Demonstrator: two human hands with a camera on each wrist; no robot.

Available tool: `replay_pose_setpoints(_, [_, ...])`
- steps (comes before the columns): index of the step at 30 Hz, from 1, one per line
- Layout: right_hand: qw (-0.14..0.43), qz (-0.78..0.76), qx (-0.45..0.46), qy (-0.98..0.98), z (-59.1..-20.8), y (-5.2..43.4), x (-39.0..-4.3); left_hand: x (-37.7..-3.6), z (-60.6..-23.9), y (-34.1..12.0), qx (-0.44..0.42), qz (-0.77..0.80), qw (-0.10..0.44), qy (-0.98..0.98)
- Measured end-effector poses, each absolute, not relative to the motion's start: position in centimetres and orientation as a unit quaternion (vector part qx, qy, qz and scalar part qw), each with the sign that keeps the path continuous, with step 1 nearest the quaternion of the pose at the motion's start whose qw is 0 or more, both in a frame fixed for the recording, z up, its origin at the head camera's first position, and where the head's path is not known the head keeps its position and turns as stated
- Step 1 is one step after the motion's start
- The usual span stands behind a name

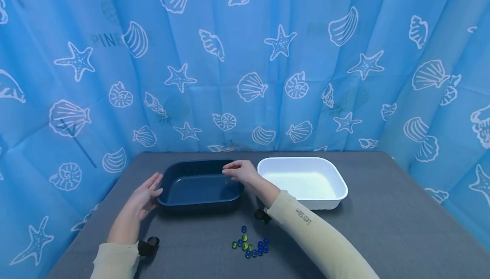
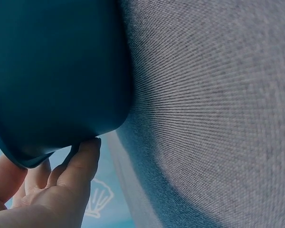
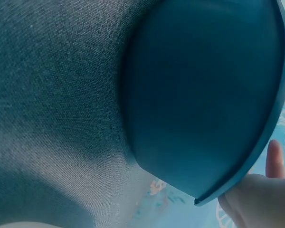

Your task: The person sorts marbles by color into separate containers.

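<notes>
A dark blue tray (image 1: 199, 187) sits on the grey table (image 1: 383, 219), with a white tray (image 1: 342, 184) just to its right. My left hand (image 1: 147, 194) rests against the blue tray's left wall with straight fingers; in the left wrist view its fingertips (image 2: 85, 156) touch under the blue tray's (image 2: 52, 71) rim. My right hand (image 1: 239, 170) hovers over that tray's far right corner, fingers loosely drawn together with nothing visible between them. A tiny green speck (image 1: 226, 181) lies just below them inside the tray. In the right wrist view the right hand (image 3: 261, 199) shows beside the blue tray's (image 3: 204, 95) rim.
Several blue and green glass marbles (image 1: 250, 245) lie in a cluster on the table in front of the trays. The white tray holds nothing. A blue curtain (image 1: 245, 58) with shell and starfish prints closes off the back and both sides.
</notes>
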State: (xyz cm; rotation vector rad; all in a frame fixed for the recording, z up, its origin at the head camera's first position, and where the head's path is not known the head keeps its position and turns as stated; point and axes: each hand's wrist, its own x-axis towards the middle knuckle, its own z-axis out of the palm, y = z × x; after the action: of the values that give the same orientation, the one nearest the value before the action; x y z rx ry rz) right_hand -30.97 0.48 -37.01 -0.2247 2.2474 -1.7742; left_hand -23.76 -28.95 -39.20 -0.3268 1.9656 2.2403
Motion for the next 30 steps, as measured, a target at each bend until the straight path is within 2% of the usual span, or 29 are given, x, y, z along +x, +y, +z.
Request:
replay_pose_setpoints(6, [0.129, -0.623, -0.072, 0.768, -36.8, 1.0, -30.5, -23.7, -39.1, -29.0, -0.104, 0.745, 0.076, 0.654])
replay_pose_setpoints(20, [0.140, -0.596, -0.142, 0.778, -36.1, 3.9, -27.6, -23.6, -39.2, -29.2, -0.100, 0.741, 0.074, 0.660])
replay_pose_setpoints(30, [0.185, -0.522, -0.283, 0.783, -37.5, 7.1, -25.7, -23.7, -39.3, -28.9, -0.104, 0.738, 0.077, 0.663])
